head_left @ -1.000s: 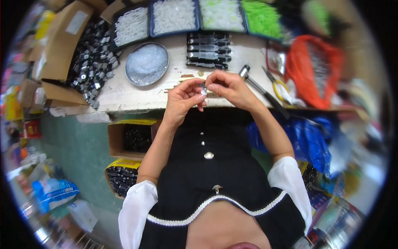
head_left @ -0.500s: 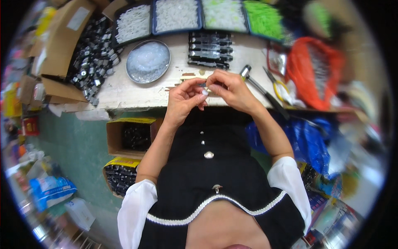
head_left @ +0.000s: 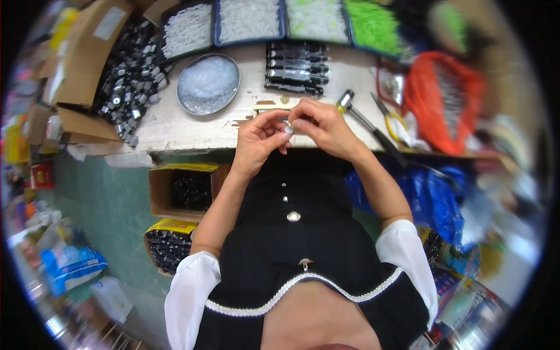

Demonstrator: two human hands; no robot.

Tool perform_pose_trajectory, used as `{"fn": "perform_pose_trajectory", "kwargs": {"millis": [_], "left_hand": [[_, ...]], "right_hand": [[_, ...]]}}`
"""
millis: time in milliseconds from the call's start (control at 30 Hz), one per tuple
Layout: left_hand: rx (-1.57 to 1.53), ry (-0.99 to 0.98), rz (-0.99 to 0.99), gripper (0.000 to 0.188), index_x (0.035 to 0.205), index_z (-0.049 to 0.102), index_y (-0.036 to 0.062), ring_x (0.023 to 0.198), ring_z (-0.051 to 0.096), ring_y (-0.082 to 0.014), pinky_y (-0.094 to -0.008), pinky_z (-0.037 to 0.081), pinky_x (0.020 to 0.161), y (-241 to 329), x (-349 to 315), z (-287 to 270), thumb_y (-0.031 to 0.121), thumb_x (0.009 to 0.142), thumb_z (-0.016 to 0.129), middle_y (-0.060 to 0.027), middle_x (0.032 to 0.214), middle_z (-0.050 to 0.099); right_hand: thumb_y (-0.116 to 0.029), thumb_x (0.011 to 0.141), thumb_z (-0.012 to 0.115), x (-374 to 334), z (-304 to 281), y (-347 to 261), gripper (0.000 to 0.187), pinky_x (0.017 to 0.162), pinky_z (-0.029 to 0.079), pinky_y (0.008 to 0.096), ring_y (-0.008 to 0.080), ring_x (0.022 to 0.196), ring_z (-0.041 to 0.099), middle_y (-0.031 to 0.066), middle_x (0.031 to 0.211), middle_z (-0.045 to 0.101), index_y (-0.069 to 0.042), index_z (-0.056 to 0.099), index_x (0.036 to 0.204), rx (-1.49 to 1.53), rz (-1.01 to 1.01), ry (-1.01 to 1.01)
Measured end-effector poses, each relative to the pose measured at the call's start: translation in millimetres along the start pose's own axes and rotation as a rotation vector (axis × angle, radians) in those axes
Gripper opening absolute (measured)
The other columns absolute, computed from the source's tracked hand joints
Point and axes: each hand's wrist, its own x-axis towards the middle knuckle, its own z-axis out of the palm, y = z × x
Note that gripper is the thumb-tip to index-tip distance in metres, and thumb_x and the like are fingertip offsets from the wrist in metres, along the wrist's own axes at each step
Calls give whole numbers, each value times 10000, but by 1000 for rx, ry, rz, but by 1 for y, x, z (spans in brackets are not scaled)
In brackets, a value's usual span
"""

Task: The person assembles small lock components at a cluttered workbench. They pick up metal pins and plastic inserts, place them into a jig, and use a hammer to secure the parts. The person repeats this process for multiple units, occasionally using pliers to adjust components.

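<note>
workbench (head_left: pixel 157 131) front edge pretty close at 6 o'clock from the left hand (head_left: pixel 255 143) and right hand (head_left: pixel 324 125), bare top out toward 9, hammer (head_left: pixel 370 126) over at 3, both hands pinching a tiny pale piece (head_left: pixel 289 126) between them, shape mostly covered from here tbh

On the bench (head_left: pixel 175 128), a dish (head_left: pixel 210 113) lies left of the hands (head_left: pixel 252 143), a hammer (head_left: pixel 382 139) right, trays (head_left: pixel 251 43) behind
</note>
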Motion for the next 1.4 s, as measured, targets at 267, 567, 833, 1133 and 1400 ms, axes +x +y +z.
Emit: {"fn": "perform_pose_trajectory", "kwargs": {"millis": [267, 567, 833, 1133, 1400], "left_hand": [[-13, 71, 64, 295, 1088, 566, -22, 653, 598, -118, -231, 506, 517, 2, -2, 2, -17, 799, 622, -74, 815, 611], [-220, 120, 75, 203, 1017, 596, -25, 596, 588, -122, -244, 513, 478, -1, 1, 3, 7, 817, 609, -86, 775, 622], [73, 225, 101, 237, 1031, 597, -14, 567, 545, -64, -186, 442, 459, 11, 9, -8, 32, 804, 645, -41, 785, 598], [590, 237, 191, 179, 940, 651, 8, 617, 473, -23, -162, 387, 514, 2, 22, -31, 7, 761, 646, 21, 769, 553], [880, 189, 207, 160, 869, 664, 13, 604, 519, -110, -244, 448, 585, -3, 35, -35, 24, 710, 677, -33, 769, 588]], "right_hand": [[-41, 793, 601, -3, 12, 6, 75, 602, 419, 301, 198, 687, 533, 84, 759, 538, 2, 569, 845, 19, -18, 104], [-3, 795, 594, 0, 32, 11, 56, 606, 422, 288, 198, 707, 532, 78, 788, 525, 6, 562, 840, 65, -137, 290], [-36, 751, 608, 9, 29, 38, 66, 663, 361, 351, 249, 773, 496, 71, 784, 528, -42, 552, 784, -237, -212, 333], [-62, 745, 613, 17, 43, 54, 91, 697, 294, 358, 219, 820, 472, 29, 797, 524, -87, 549, 805, -610, -227, 249], [-77, 736, 622, 18, 42, 61, 115, 707, 296, 365, 221, 835, 478, 34, 822, 533, -93, 552, 826, -698, -240, 174]]}}
